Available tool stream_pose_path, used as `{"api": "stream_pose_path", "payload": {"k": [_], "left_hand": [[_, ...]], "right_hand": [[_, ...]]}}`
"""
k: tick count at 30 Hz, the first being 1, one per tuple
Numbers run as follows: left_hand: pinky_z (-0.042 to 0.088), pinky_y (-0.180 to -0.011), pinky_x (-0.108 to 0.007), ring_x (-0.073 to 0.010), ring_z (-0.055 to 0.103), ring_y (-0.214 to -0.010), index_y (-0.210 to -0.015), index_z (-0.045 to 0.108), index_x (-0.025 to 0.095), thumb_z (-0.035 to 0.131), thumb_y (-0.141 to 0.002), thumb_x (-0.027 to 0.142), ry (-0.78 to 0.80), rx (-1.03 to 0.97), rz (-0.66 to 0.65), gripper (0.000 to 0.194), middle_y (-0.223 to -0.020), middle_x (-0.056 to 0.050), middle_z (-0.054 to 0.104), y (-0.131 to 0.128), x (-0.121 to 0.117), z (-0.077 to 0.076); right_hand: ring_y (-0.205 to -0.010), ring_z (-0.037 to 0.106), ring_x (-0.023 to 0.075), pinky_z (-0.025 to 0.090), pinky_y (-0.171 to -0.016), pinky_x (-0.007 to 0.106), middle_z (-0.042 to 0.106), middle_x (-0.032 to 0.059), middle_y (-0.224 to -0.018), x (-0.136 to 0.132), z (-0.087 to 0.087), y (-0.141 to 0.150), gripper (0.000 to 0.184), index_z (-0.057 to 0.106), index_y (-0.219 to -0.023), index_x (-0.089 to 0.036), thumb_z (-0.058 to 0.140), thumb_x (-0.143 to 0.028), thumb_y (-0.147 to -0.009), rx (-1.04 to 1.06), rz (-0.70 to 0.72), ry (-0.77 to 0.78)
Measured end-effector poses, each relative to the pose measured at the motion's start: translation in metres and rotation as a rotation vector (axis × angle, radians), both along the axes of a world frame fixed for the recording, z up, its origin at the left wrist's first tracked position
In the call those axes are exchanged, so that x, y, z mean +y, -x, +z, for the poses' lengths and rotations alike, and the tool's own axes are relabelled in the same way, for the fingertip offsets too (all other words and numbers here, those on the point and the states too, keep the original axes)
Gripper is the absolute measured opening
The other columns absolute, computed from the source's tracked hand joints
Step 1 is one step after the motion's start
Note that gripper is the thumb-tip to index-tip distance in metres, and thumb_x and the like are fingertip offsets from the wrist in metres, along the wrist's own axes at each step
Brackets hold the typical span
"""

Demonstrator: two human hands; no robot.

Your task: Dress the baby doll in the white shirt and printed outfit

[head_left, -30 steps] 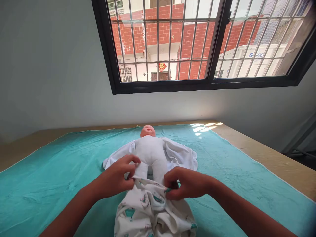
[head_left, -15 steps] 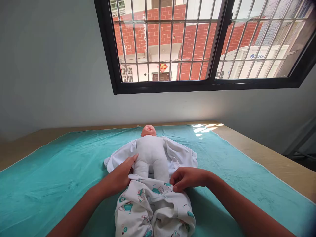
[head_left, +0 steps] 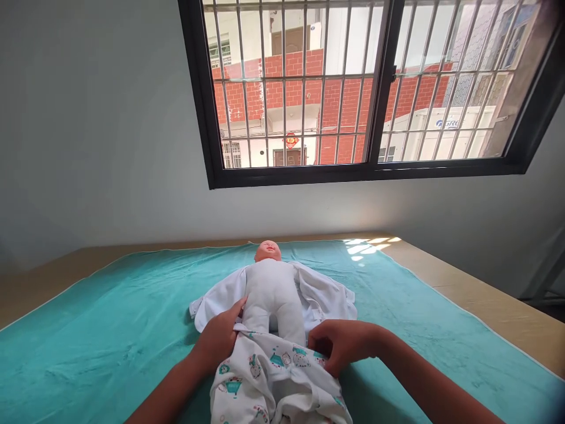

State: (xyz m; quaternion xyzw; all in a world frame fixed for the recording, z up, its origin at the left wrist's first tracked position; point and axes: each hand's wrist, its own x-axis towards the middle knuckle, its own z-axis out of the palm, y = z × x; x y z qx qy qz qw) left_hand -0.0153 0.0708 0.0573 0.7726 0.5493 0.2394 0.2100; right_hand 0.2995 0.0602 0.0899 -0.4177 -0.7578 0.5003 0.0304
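The lower ends of the doll's (head_left: 273,288) legs were hidden by the pants (head_left: 282,368), whose bottoms were cut off by the lower edge of the view, as were both forearms. The doll lay just beyond and between the hands, head farthest away; its body hid the middle of the white shirt (head_left: 330,291), which spread out past either hand. The left hand (head_left: 218,337) reached up and inward, thumb stretched along the doll's hip; its fingertips went out of sight at the waistband, so whether they gripped it could not be told. The right hand (head_left: 342,347) came in with wrist bent and fingers curled, pinching the other side of the waistband, though its exact fingertip contact was hard to make out. Under it all, the green cloth (head_left: 110,330) covered most of the tabletop (head_left: 481,294).
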Motion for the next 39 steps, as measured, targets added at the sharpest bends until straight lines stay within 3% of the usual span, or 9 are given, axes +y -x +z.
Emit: {"api": "stream_pose_path", "payload": {"k": [5, 9, 11, 14, 18, 23, 31, 36, 39], "left_hand": [[0.049, -0.086, -0.045, -0.0331, 0.066, -0.097, -0.131, 0.057, 0.013, 0.045, -0.071, 0.017, -0.236, 0.103, 0.018, 0.062, -0.105, -0.015, 0.072, 0.002, 0.001, -0.021], [0.051, -0.085, -0.041, -0.028, 0.067, -0.093, -0.115, 0.061, 0.018, 0.049, -0.064, 0.017, -0.29, -0.192, 0.039, 0.053, -0.096, -0.01, 0.072, -0.001, 0.0, -0.027], [0.052, -0.085, -0.036, -0.0241, 0.068, -0.092, -0.118, 0.055, 0.019, 0.052, -0.062, 0.019, -0.139, -0.435, 0.081, 0.056, -0.095, -0.007, 0.071, -0.007, -0.003, -0.023], [0.053, -0.084, -0.034, -0.0235, 0.069, -0.091, -0.123, 0.047, 0.018, 0.058, -0.059, 0.023, 0.12, -0.727, 0.157, 0.066, -0.097, -0.007, 0.072, -0.017, -0.007, -0.011], [0.054, -0.077, -0.034, -0.0263, 0.069, -0.09, -0.124, 0.045, 0.016, 0.067, -0.055, 0.035, 0.322, -0.923, 0.169, 0.076, -0.102, -0.011, 0.073, -0.025, -0.012, 0.006], [0.054, -0.077, -0.036, -0.0289, 0.07, -0.09, -0.119, 0.053, 0.016, 0.072, -0.052, 0.041, 0.326, -0.958, 0.166, 0.074, -0.093, -0.01, 0.076, -0.026, -0.012, 0.012], [0.053, -0.088, -0.037, -0.0298, 0.066, -0.104, -0.087, 0.069, 0.021, 0.06, -0.052, 0.037, 0.196, -0.894, 0.227, 0.04, -0.097, -0.005, 0.077, -0.022, -0.001, 0.0], [0.054, -0.087, -0.039, -0.0291, 0.067, -0.099, -0.074, 0.068, 0.021, 0.058, -0.061, 0.04, 0.044, -0.765, 0.248, 0.025, -0.094, -0.007, 0.074, -0.024, 0.004, -0.006], [0.052, -0.093, -0.039, -0.0318, 0.06, -0.117, -0.079, 0.065, 0.019, 0.065, -0.055, 0.032, -0.042, -0.875, 0.215, 0.027, -0.12, -0.014, 0.065, -0.027, 0.012, -0.012]], "right_hand": [[-0.069, 0.047, 0.0136, 0.034, -0.057, 0.025, 0.057, -0.0018, -0.077, -0.012, 0.005, 0.021, 0.016, 0.057, -0.075, -0.019, 0.059, -0.013, -0.06, -0.133, -0.283, -0.492], [-0.093, 0.056, 0.0193, 0.045, -0.074, 0.03, 0.056, 0.0061, -0.12, -0.018, -0.006, 0.034, 0.058, 0.056, -0.114, -0.022, 0.05, -0.005, -0.06, 0.071, -0.432, -0.718], [-0.113, 0.054, 0.0224, 0.049, -0.083, 0.032, 0.039, 0.0062, -0.145, -0.015, -0.016, 0.035, 0.08, 0.042, -0.138, -0.029, 0.052, -0.006, -0.063, 0.218, -0.436, -0.615], [-0.13, 0.046, 0.0245, 0.049, -0.095, 0.035, 0.026, 0.0034, -0.156, -0.007, -0.032, 0.033, 0.091, 0.029, -0.148, -0.035, 0.055, -0.01, -0.065, 0.424, -0.422, -0.33], [-0.12, 0.055, 0.0235, 0.047, -0.097, 0.039, 0.049, 0.0072, -0.142, 0.001, -0.043, 0.03, 0.092, 0.035, -0.148, -0.031, 0.051, -0.008, -0.06, 0.642, -0.443, -0.126], [-0.109, 0.059, 0.0222, 0.049, -0.09, 0.035, 0.062, 0.0059, -0.123, 0.004, -0.046, 0.032, 0.071, 0.056, -0.132, -0.025, 0.05, -0.014, -0.063, 0.711, -0.582, -0.206], [-0.098, 0.06, 0.0202, 0.049, -0.083, 0.031, 0.063, 0.0065, -0.117, 0.007, -0.049, 0.034, 0.042, 0.058, -0.119, -0.022, 0.047, -0.017, -0.079, 0.432, -0.562, -0.609], [-0.078, 0.059, 0.0203, 0.046, -0.073, 0.033, 0.065, 0.0049, -0.086, 0.01, -0.02, 0.029, 0.022, 0.06, -0.092, -0.019, 0.041, -0.014, -0.081, 0.042, -0.427, -0.895], [-0.097, 0.061, 0.0247, 0.047, -0.082, 0.037, 0.064, 0.0083, -0.114, 0.013, 0.002, 0.024, 0.037, 0.059, -0.105, -0.02, 0.046, -0.01, -0.072, -0.118, -0.241, -0.98]]}}
